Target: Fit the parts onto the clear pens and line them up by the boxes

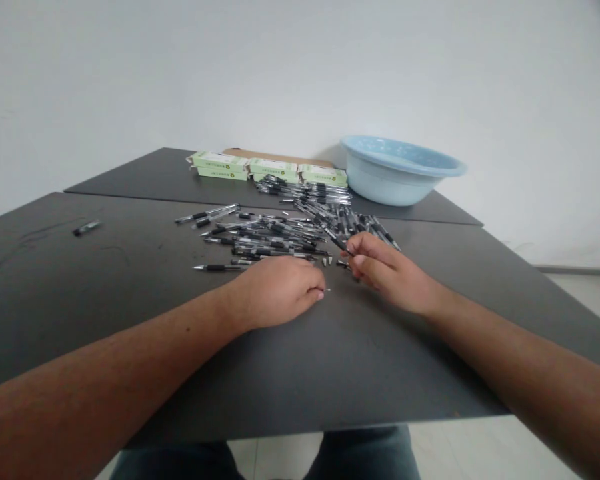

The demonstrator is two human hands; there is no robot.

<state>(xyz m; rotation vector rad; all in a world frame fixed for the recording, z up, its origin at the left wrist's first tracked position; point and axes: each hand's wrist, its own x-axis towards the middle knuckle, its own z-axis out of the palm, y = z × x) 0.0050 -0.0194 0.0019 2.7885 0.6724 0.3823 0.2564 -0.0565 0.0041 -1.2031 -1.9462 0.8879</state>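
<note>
My right hand (387, 270) pinches a clear pen barrel with a black grip (337, 239) between thumb and fingers. Its far end points up and left over the pile. My left hand (285, 290) is closed above the dark table, and a thin fine tip (329, 289) pokes out past its fingertips. The rest of that object is hidden in the fist. Between the hands lie a couple of small silvery cone tips (327, 261). Just behind them spreads a loose pile of clear pens with black grips (275, 233). One pen (215, 268) lies beside my left wrist.
Light green boxes (223, 167) stand stacked in a row at the back, before a brown board (280, 157). A pale blue basin (395, 180) sits at the back right. A short pen part (87, 228) lies far left. A seam crosses the dark table (290, 373).
</note>
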